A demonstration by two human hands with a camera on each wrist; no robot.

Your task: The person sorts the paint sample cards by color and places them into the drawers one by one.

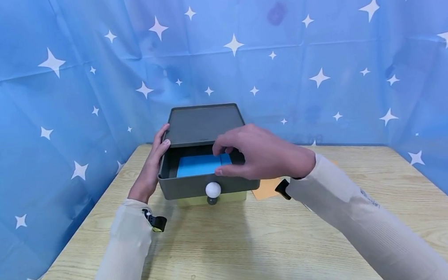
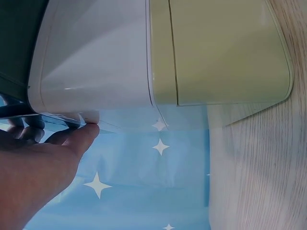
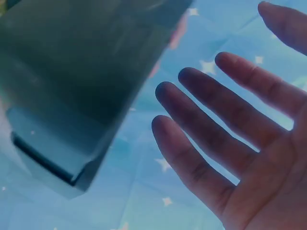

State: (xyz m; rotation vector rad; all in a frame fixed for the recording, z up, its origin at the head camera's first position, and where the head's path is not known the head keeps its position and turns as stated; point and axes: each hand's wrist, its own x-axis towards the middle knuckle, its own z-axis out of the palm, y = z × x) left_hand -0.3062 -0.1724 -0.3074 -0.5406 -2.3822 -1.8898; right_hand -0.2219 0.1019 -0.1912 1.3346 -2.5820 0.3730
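Observation:
A small drawer box with a dark grey top (image 1: 206, 121) stands on the table. Its grey upper drawer (image 1: 184, 187) is pulled out towards me and has a round white knob (image 1: 213, 190). Blue paper-like sheets (image 1: 198, 165) lie inside the drawer. My left hand (image 1: 150, 168) rests along the box's left side, with the fingers near the top edge. Over the drawer's right part hovers my right hand (image 1: 263, 152), its thumb and fingers bent and apart. The right wrist view shows its fingers (image 3: 211, 129) spread with nothing held.
Lower tiers of the box are white (image 2: 96, 57) and yellow-green (image 2: 230, 52). An orange sheet (image 1: 265, 190) lies on the wooden table (image 1: 226, 255), right of the box. A blue curtain with white stars (image 1: 200, 48) hangs behind and at both sides.

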